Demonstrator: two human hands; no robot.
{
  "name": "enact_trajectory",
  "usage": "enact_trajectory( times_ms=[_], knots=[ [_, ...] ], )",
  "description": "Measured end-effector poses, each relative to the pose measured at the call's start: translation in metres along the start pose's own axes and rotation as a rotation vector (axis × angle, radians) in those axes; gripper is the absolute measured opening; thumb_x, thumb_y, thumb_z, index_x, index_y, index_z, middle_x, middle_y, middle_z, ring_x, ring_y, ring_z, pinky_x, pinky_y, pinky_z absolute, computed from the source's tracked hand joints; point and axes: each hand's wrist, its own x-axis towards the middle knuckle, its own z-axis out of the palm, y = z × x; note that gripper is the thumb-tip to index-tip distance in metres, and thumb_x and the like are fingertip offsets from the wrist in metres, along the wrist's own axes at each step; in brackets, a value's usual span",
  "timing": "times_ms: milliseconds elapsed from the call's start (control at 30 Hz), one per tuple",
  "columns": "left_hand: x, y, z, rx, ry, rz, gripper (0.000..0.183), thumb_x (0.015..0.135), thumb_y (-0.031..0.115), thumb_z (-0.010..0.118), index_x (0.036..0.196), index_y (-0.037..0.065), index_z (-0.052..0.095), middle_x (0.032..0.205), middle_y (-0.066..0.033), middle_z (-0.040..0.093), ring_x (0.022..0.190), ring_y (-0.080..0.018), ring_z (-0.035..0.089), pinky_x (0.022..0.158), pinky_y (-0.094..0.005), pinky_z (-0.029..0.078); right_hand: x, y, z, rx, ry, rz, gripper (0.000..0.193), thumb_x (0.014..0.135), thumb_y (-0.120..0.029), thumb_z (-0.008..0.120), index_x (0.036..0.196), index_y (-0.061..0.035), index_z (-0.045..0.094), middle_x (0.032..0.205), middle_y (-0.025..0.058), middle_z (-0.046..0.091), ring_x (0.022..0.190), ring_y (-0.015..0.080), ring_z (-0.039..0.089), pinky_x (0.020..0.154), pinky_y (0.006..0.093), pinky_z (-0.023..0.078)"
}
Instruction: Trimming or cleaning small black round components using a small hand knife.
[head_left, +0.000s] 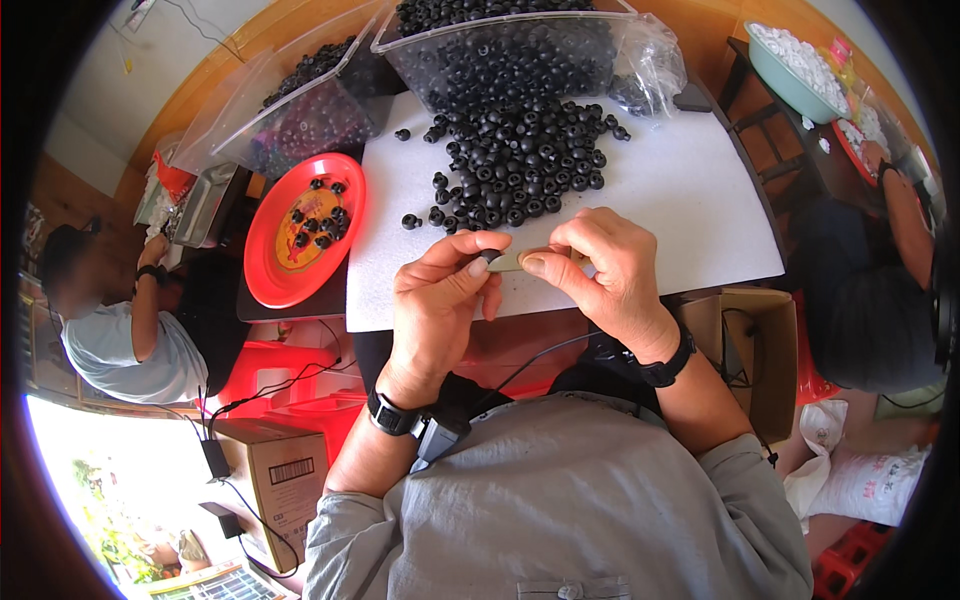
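Note:
Over the table's near edge, my left hand pinches a small black round plastic part between thumb and fingers. My right hand is closed on a thin, pale, flat blade-like tool, whose end meets or nearly meets the black part. The far end of this tool is hidden in my fingers. Just beyond both hands spreads a heap of similar black round parts on the white tabletop sheet. To the left, a red plate holds several more of them.
Two clear plastic bins, one at the back and one at the left, hold many black parts. A clear bag lies at the back right. People sit at both sides. Cardboard boxes and cables lie low around me.

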Motion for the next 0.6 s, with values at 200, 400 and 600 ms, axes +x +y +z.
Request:
enact_trajectory(
  times_ms=[200, 400, 600],
  knots=[
    [0.003, 0.002, -0.008, -0.125, -0.087, -0.001, 0.026, 0.104, 0.004, 0.061, 0.127, -0.006, 0.069, 0.101, -0.0148, 0.072, 0.075, -0.0172, 0.063, 0.065, -0.0294, 0.052, 0.001, -0.003, 0.003, 0.030, 0.119, 0.039, 0.029, 0.081, -0.021, 0.088, 0.075, -0.0078, 0.063, 0.067, 0.0035, 0.062, 0.061, 0.0223, 0.060, 0.054, 0.0370, 0.045],
    [0.004, 0.006, -0.011, -0.132, -0.126, -0.010, 0.027, 0.105, 0.005, 0.060, 0.128, -0.006, 0.068, 0.098, -0.0157, 0.071, 0.076, -0.0183, 0.064, 0.066, -0.0302, 0.052, 0.004, -0.002, 0.004, -0.023, 0.101, 0.024, 0.028, 0.082, -0.020, 0.087, 0.075, -0.0074, 0.063, 0.067, 0.0034, 0.062, 0.060, 0.0215, 0.059, 0.053, 0.0362, 0.044],
    [0.005, 0.004, -0.013, -0.113, -0.134, -0.005, 0.027, 0.105, 0.005, 0.059, 0.129, -0.006, 0.067, 0.100, -0.0159, 0.071, 0.080, -0.0181, 0.064, 0.066, -0.0300, 0.053, 0.002, -0.001, 0.007, -0.024, 0.098, 0.030, 0.029, 0.082, -0.021, 0.087, 0.075, -0.0076, 0.063, 0.068, 0.0033, 0.062, 0.060, 0.0211, 0.059, 0.053, 0.0357, 0.044]
  ],
)
